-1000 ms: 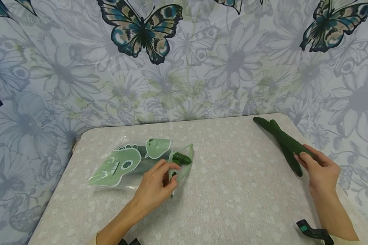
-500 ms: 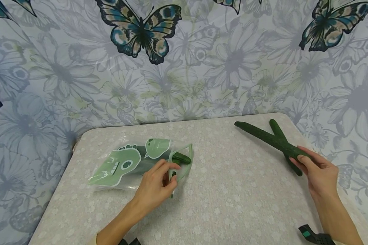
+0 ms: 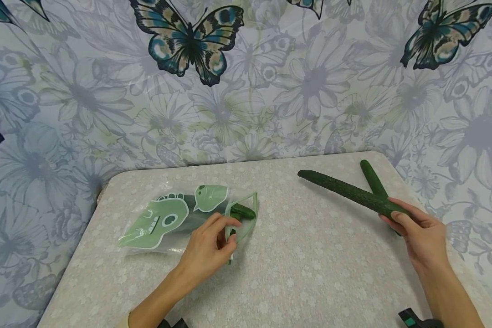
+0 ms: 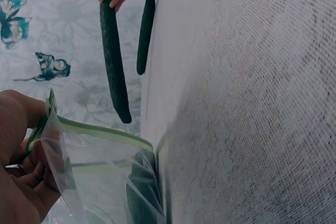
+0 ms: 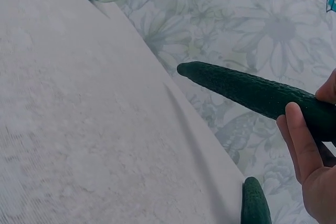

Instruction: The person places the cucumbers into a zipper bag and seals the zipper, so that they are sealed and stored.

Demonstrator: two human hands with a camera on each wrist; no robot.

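My right hand (image 3: 424, 239) grips a long dark green cucumber (image 3: 344, 189) near one end, its free end pointing left. In the right wrist view the held cucumber (image 5: 236, 87) is clear of the tabletop. Behind it a second cucumber (image 3: 372, 177) lies on the table, partly hidden by the first and by my hand. My left hand (image 3: 208, 243) pinches the green-edged mouth of a clear zip bag (image 3: 164, 225) printed with green dinosaur shapes. The left wrist view shows that bag's mouth (image 4: 105, 132) standing open. Inside is a cucumber (image 3: 243, 211), its end showing at the mouth.
A pale patterned cloth covers the table (image 3: 295, 273), whose back edge meets a wall hanging (image 3: 250, 91) of grey flowers and butterflies. Black straps sit at both wrists, the right strap (image 3: 418, 321) near the front edge.
My right hand has lifted the cucumber off the other one, swinging its far end left and drawing it slightly leftward. The left hand and bag have stayed put.
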